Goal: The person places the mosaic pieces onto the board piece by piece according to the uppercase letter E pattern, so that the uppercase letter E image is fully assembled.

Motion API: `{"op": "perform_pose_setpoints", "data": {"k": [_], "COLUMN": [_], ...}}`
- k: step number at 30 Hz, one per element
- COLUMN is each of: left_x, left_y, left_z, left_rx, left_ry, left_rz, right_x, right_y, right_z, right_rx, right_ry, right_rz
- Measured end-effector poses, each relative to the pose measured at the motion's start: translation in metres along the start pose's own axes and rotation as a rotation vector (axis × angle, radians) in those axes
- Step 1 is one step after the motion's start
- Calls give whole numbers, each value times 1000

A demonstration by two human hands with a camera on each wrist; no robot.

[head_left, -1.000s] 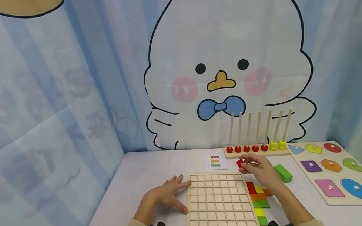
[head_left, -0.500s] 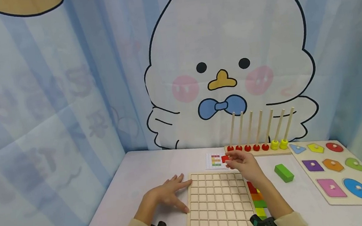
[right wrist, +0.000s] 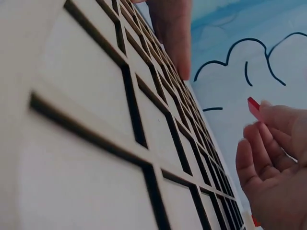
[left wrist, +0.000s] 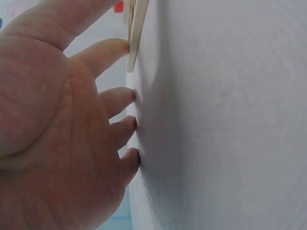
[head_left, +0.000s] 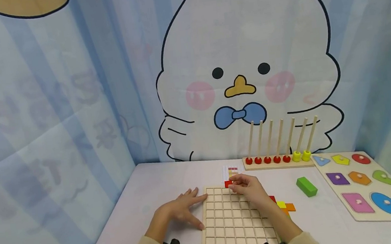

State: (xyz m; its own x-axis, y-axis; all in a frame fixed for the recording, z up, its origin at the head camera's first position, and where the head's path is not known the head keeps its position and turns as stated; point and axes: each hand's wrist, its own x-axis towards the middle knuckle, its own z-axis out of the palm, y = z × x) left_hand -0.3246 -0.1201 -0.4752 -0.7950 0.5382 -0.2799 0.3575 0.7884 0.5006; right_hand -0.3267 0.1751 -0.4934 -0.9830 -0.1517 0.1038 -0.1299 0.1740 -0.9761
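A wooden grid board [head_left: 225,223] with square cells lies on the table in front of me. My left hand [head_left: 181,210] spreads its fingers beside it, and in the left wrist view a fingertip touches the edge of the board [left wrist: 136,40]. Between thumb and fingers my right hand [head_left: 252,190] pinches a red square tile [head_left: 228,184] over the board's far edge. The right wrist view shows the tile [right wrist: 254,108] clear of the grid. Partly hidden by my right forearm, an orange tile [head_left: 290,207] and a yellow tile [head_left: 281,204] lie right of the board.
A pattern card [head_left: 232,170] lies behind the board. Farther back stands a peg rack [head_left: 276,164] with red and yellow beads. A green block [head_left: 306,187] and a shape puzzle board [head_left: 362,177] lie on the right.
My right hand has carried the red tile leftward from beside the tiles on the right, past the card, and down to the board's far edge. The left hand stays in place.
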Motion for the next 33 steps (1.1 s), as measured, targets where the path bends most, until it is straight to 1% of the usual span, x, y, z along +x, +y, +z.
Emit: {"op": "perform_pose_setpoints", "data": {"k": [3, 7, 9, 12, 14, 17, 24, 27, 33], "left_x": [0, 0, 0, 0, 1, 2, 3, 2, 2], "left_y": [0, 2, 2, 2, 1, 0, 0, 0, -1], "left_z": [0, 0, 0, 0, 1, 1, 1, 1, 1], "left_rx": [2, 6, 10, 11, 10, 9, 9, 11, 10], "left_ry": [1, 4, 6, 8, 8, 7, 6, 7, 2], "left_rz": [-3, -14, -18, -17, -11, -7, -13, -19, -21], "right_x": [-1, -1, -1, -3, -4, -5, -4, -4, -4], "right_y": [8, 17, 20, 20, 20, 19, 20, 20, 17], "right_z": [3, 4, 5, 5, 5, 5, 7, 8, 10], "right_rx": [-49, -129, -167, -225, -254, -302, -457, -493, -543], "right_ry": [-23, -45, -35, -21, -15, -21, -52, -54, -62], "right_rz": [-20, -98, -125, -132, -120, -128, -196, -219, -219]}}
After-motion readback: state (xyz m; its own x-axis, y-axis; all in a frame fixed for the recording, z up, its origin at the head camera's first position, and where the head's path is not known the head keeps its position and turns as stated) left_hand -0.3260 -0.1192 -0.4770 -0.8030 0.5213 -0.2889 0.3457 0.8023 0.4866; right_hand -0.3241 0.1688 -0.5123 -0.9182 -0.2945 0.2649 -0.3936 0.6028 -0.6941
